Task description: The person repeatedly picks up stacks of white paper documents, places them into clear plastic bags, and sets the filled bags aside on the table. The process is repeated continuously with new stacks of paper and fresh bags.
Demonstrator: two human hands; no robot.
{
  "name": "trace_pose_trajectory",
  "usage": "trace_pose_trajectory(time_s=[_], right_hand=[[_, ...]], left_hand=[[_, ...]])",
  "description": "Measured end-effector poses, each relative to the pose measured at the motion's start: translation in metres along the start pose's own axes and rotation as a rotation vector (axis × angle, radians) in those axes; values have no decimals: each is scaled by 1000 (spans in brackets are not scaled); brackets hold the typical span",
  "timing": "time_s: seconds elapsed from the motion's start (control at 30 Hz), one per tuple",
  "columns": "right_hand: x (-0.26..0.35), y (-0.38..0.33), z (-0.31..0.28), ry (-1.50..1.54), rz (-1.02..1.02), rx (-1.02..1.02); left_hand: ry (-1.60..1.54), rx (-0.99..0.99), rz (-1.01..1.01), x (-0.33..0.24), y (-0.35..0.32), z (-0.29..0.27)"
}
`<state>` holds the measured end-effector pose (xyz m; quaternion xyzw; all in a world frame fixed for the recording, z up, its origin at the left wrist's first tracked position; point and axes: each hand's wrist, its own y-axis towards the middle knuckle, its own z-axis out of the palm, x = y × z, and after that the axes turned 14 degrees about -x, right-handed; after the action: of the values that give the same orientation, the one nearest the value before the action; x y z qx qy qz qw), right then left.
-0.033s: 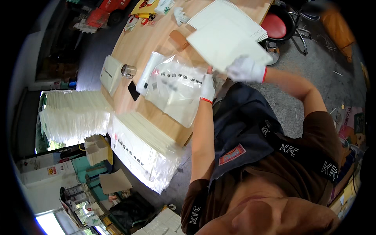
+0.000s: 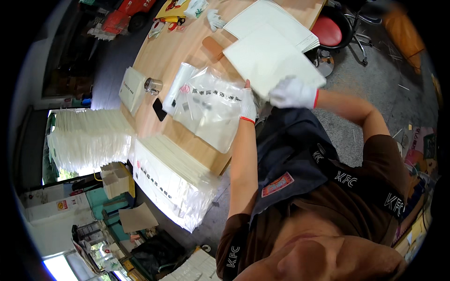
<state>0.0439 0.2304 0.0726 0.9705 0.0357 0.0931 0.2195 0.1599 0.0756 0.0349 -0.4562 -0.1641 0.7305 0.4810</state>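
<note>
In the head view, the left hand (image 2: 248, 105), in a white glove with a red cuff, has its fingers closed on the near edge of a clear plastic bag (image 2: 209, 107), pinching it at the bag's right side. The bag lies flat on the wooden bench (image 2: 174, 51) close to its near edge, its long axis running from the far left toward the near right. Inside it only small dark and pink bits show through the film; what they are cannot be told.

The right hand (image 2: 294, 92), gloved the same way, grips the near corner of a white sheet (image 2: 269, 58) with fingers curled over it. The sheet is held just above the bench's near right corner, touching the bag's right edge, its long side slanting away to the far left. Behind it lies a stack of white sheets (image 2: 274, 21) at the far right edge.

A packed bundle of bags (image 2: 171, 185) hangs off the near left edge, with a small metal cup (image 2: 153, 85) farther along the left edge.
</note>
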Motion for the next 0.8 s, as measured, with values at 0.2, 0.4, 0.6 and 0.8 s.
trace_pose_trajectory(time_s=[0.2, 0.4, 0.6, 0.8], right_hand=[[-3, -25, -11, 563, 858, -429], [1, -20, 62, 1478, 931, -343], [15, -25, 78, 791, 947, -375], [27, -2, -49, 355, 398, -158]], left_hand=[[623, -119, 226, -36, -30, -44], [1906, -169, 765, 9, -67, -14], [1549, 87, 762, 28, -57, -38], [364, -29, 596, -93, -122, -69]])
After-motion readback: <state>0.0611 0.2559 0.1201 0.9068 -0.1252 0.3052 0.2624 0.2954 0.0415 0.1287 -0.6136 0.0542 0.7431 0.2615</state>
